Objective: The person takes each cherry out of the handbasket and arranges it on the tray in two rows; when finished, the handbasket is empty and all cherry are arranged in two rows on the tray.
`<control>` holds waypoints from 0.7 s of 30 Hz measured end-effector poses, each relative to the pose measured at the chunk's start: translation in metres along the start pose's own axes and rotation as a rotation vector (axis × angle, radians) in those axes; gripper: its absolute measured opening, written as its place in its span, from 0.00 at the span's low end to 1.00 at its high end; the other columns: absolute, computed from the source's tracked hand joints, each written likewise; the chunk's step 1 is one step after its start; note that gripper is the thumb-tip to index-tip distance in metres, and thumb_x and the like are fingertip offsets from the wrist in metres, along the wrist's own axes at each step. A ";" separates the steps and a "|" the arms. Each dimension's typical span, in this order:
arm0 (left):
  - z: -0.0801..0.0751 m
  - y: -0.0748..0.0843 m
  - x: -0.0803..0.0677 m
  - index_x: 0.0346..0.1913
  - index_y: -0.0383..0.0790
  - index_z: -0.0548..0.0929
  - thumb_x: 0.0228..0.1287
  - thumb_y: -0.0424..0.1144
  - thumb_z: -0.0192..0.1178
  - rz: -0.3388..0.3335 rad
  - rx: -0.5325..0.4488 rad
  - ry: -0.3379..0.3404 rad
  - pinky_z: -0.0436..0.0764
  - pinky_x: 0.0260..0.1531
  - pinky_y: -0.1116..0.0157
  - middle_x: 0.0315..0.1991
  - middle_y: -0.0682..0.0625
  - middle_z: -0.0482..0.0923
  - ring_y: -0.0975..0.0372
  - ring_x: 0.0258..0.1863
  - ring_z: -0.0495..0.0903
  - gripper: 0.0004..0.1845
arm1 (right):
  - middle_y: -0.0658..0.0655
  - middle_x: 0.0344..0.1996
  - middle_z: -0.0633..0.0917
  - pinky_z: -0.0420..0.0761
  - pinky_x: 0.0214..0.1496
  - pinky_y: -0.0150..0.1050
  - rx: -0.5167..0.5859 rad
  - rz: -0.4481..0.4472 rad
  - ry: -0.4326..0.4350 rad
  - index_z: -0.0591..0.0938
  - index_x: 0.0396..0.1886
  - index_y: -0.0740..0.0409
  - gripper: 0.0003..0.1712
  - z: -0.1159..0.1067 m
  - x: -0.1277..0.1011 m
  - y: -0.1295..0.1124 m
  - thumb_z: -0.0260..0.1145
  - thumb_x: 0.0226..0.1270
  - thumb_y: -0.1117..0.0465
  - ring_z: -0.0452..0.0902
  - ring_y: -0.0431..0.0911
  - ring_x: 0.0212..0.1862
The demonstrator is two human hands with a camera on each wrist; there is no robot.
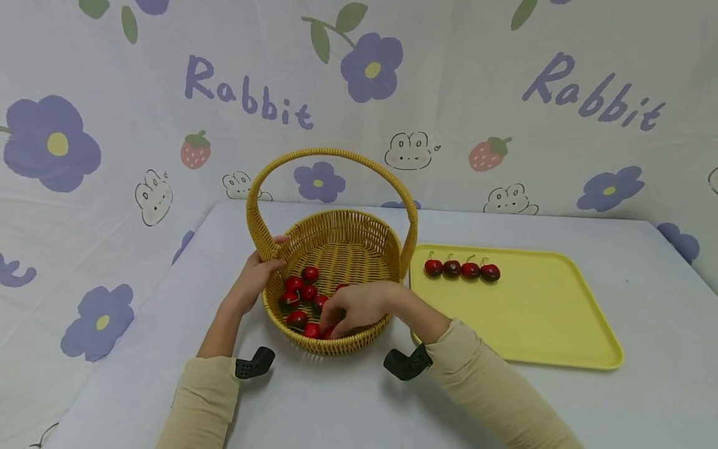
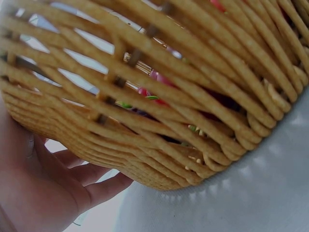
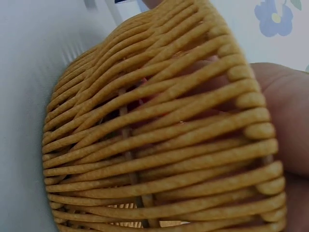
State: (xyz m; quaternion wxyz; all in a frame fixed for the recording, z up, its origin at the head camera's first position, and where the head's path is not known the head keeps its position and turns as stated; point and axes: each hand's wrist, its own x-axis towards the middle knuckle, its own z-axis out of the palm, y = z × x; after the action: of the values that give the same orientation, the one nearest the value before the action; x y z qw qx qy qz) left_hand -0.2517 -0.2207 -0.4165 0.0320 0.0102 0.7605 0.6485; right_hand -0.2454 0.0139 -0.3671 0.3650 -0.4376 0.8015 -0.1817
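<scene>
A yellow wicker basket (image 1: 359, 227) with a tall arched handle holds several red cherries (image 1: 293, 284), gathered at its left and front. My left hand (image 1: 250, 279) grips the basket's left side where the handle meets the rim; in the left wrist view that hand (image 2: 53, 183) lies along the outside of the weave. Over the front right rim, my right hand (image 1: 361, 304) reaches down into the basket, its bent fingers and thumb at a cherry near the front wall. I cannot tell whether they pinch it. The right wrist view shows mostly wicker, hiding those fingertips.
A yellow tray (image 1: 521, 312) lies right of the basket, its left edge close to the wicker. Several dark red cherries (image 1: 470, 270) with stems form a row at its upper left. A white cloth (image 1: 336, 405) covers the table, and a printed curtain (image 1: 449, 81) hangs behind.
</scene>
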 end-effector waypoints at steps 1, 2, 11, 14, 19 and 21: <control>0.000 0.000 0.000 0.69 0.37 0.62 0.68 0.29 0.44 0.000 0.001 0.002 0.55 0.63 0.46 0.66 0.35 0.60 0.46 0.64 0.61 0.26 | 0.44 0.38 0.79 0.72 0.50 0.31 0.000 0.002 0.000 0.82 0.45 0.51 0.09 0.001 0.001 0.000 0.63 0.67 0.61 0.73 0.37 0.44; 0.000 -0.001 0.000 0.69 0.37 0.62 0.68 0.29 0.44 0.002 0.005 0.001 0.55 0.63 0.46 0.67 0.35 0.60 0.46 0.64 0.60 0.26 | 0.44 0.37 0.79 0.72 0.49 0.31 0.000 0.001 -0.002 0.81 0.45 0.51 0.08 0.001 0.002 -0.001 0.63 0.67 0.61 0.73 0.38 0.43; -0.002 -0.004 0.001 0.70 0.38 0.62 0.69 0.29 0.45 0.002 0.000 0.009 0.57 0.62 0.47 0.66 0.36 0.60 0.46 0.64 0.61 0.26 | 0.44 0.40 0.81 0.73 0.48 0.31 0.006 -0.017 0.017 0.82 0.52 0.54 0.16 0.000 0.004 0.002 0.65 0.65 0.59 0.74 0.37 0.44; -0.002 -0.004 0.001 0.70 0.38 0.62 0.69 0.29 0.45 0.000 0.004 0.011 0.56 0.62 0.47 0.66 0.36 0.60 0.47 0.64 0.61 0.26 | 0.46 0.39 0.81 0.74 0.47 0.32 0.108 -0.050 0.088 0.82 0.51 0.54 0.16 -0.004 0.000 0.005 0.67 0.63 0.59 0.74 0.39 0.44; -0.003 -0.004 0.001 0.69 0.39 0.63 0.69 0.30 0.45 0.001 0.010 0.010 0.55 0.63 0.46 0.67 0.37 0.60 0.47 0.64 0.61 0.26 | 0.48 0.45 0.81 0.75 0.50 0.38 0.304 -0.099 0.195 0.79 0.56 0.53 0.21 -0.011 -0.009 0.011 0.67 0.63 0.55 0.77 0.44 0.46; -0.003 -0.004 0.002 0.69 0.39 0.63 0.69 0.30 0.45 0.002 0.010 0.007 0.55 0.63 0.46 0.67 0.37 0.61 0.47 0.64 0.61 0.26 | 0.50 0.47 0.80 0.76 0.51 0.41 0.381 -0.120 0.217 0.78 0.59 0.53 0.23 -0.013 -0.012 0.013 0.66 0.64 0.55 0.78 0.47 0.47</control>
State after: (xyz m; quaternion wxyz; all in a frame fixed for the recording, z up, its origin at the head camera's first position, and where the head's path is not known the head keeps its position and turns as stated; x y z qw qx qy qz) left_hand -0.2534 -0.2245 -0.4204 0.0286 0.0089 0.7637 0.6449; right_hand -0.2585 0.0307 -0.3615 0.3410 -0.3855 0.7599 -0.3971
